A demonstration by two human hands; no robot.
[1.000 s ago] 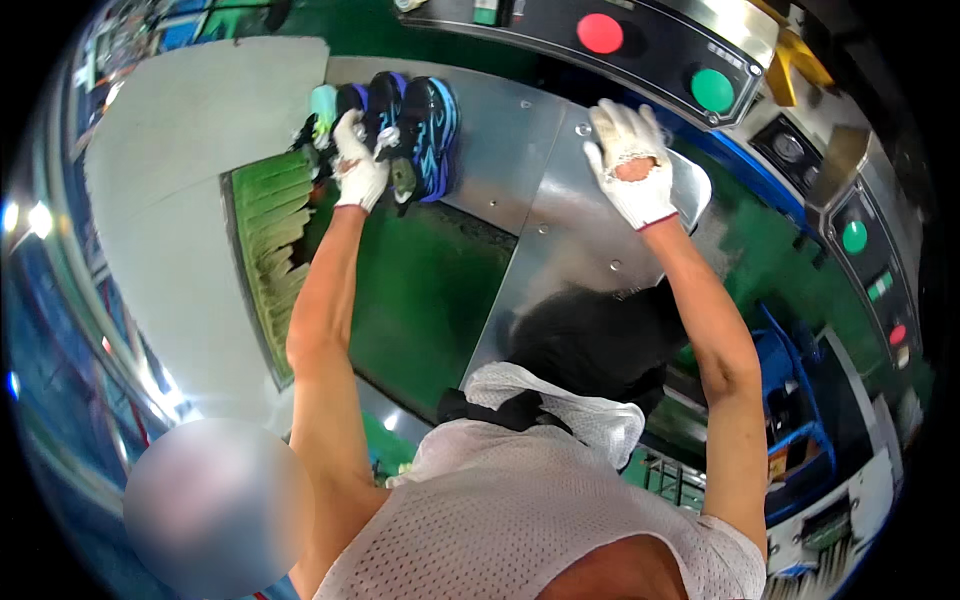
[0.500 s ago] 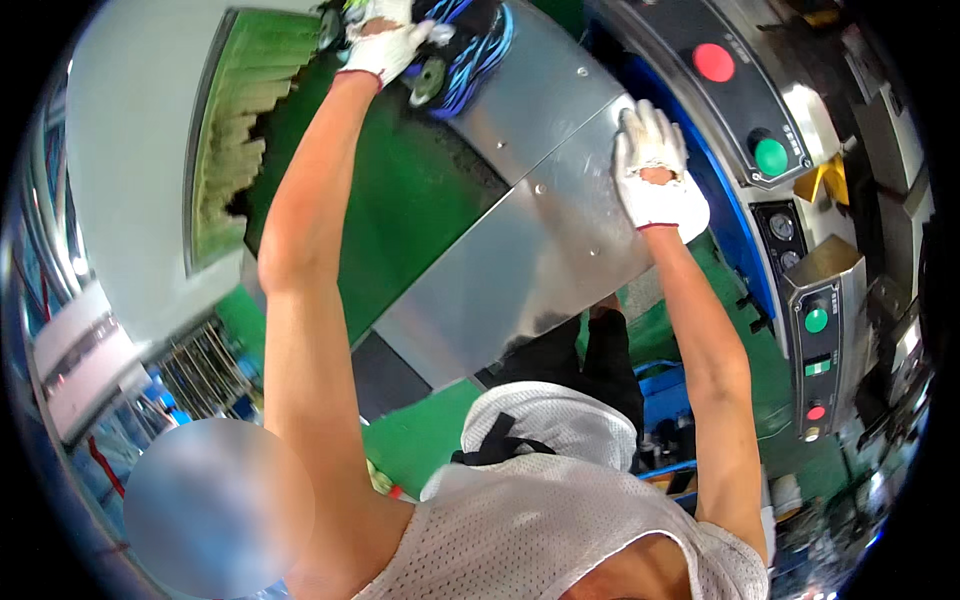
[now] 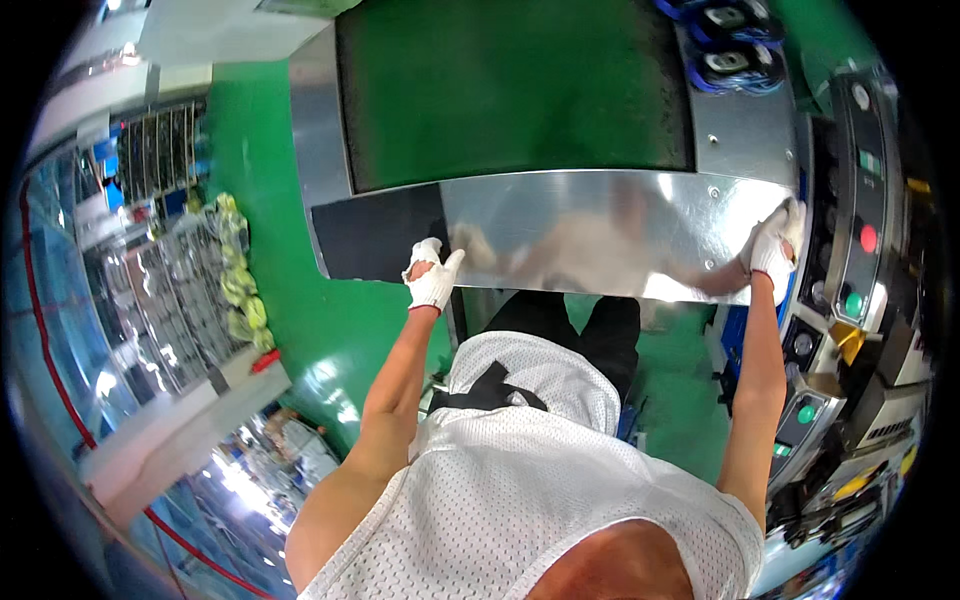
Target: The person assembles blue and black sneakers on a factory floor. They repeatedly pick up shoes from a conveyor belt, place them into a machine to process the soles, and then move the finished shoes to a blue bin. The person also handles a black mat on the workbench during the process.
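Note:
My left hand (image 3: 433,278), in a white glove with a hole at its back, rests at the near edge of the metal table, beside a black mat (image 3: 380,235). Its thumb stands apart from the fingers, and nothing shows in it. At the table's right end, my right hand (image 3: 774,245), also gloved, lies on the bare metal surface (image 3: 570,225) by the edge, with no thing visible in it. Several black and blue rounded items with pale centres (image 3: 738,65) sit at the far right of the table, away from both hands.
Beyond the metal strip lies a green belt-like surface (image 3: 520,90). Control panels (image 3: 862,200) with red and green buttons stand along the right. A rack (image 3: 165,155) and yellow-green bundles (image 3: 240,270) are on the left, past green floor (image 3: 290,330).
My left hand has come away from the black and blue items and back to the table's near edge. My view has turned, and the right hand stays by the table's right end.

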